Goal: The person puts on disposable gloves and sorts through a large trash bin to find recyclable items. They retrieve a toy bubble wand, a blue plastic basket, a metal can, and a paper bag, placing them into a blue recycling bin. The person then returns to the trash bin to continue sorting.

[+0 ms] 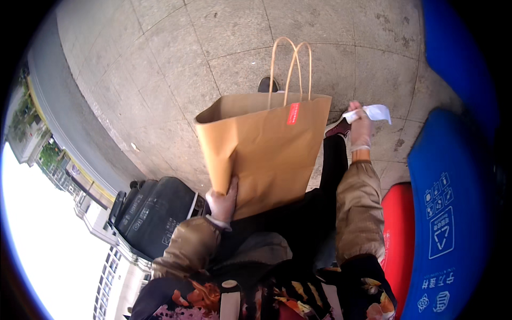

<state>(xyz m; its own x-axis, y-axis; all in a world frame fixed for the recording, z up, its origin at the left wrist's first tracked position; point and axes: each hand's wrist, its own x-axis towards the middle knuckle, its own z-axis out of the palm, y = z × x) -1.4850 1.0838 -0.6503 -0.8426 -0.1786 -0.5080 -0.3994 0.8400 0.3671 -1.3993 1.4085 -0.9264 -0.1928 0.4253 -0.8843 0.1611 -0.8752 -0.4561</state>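
A large brown paper bag point(266, 152) with two twisted handles and a small red label stands tilted in front of my legs. My left hand point(223, 202), in a thin pale glove, grips the bag's lower left side, with a crease running up from the thumb. The bag's mouth gapes at the top, and its contents are hidden. To the right of the bag, my gloved right hand point(361, 125) is closed on a crumpled white piece of paper point(377, 113) that sticks out on both sides of the fingers.
Blue recycling bin point(453, 213) with white markings and a red bin point(399, 229) stand close on my right. More blue shows at the upper right. A dark wheeled bin point(154, 216) is on my left. Grey paving point(234, 32) spreads ahead, with a road point(69, 106) beyond at left.
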